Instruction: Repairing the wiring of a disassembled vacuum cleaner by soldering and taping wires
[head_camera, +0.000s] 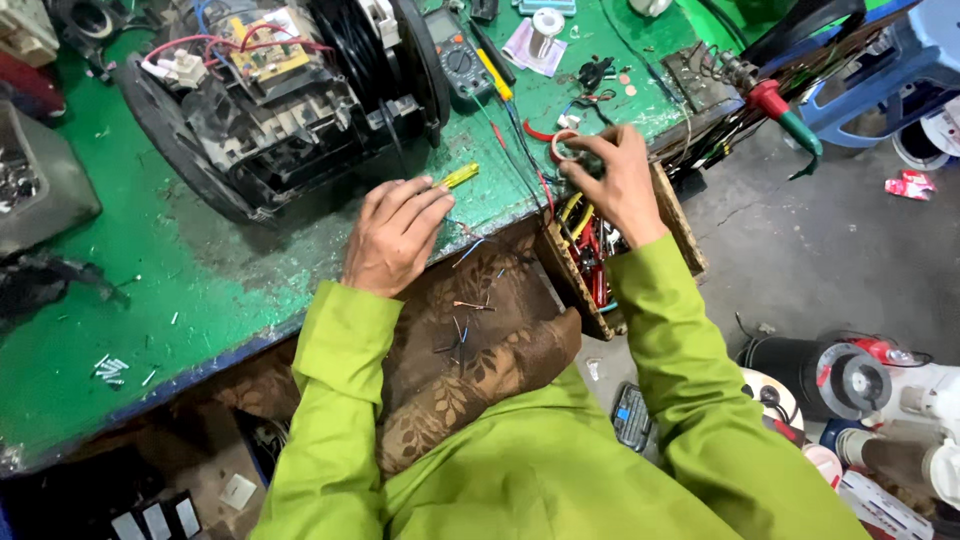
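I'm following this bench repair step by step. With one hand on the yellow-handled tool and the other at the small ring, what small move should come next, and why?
Probably closing the left hand around the yellow-handled tool and lifting it. The fingers lie flat over it on the green bench, not gripping, while the right hand already pinches the small ring at the bench edge.

Worn paint, plastic and cloth under your hands

Your left hand (395, 235) rests on the workbench (200, 300), its green paint matt, scratched and chipped, beside a glossy yellow plastic screwdriver handle (460, 176). Your right hand (615, 180) pinches a smooth tape ring (565, 147) above a rough wooden box (580, 280) of plastic-coated wires. Your sleeves (680, 340) are soft, matt green cloth.
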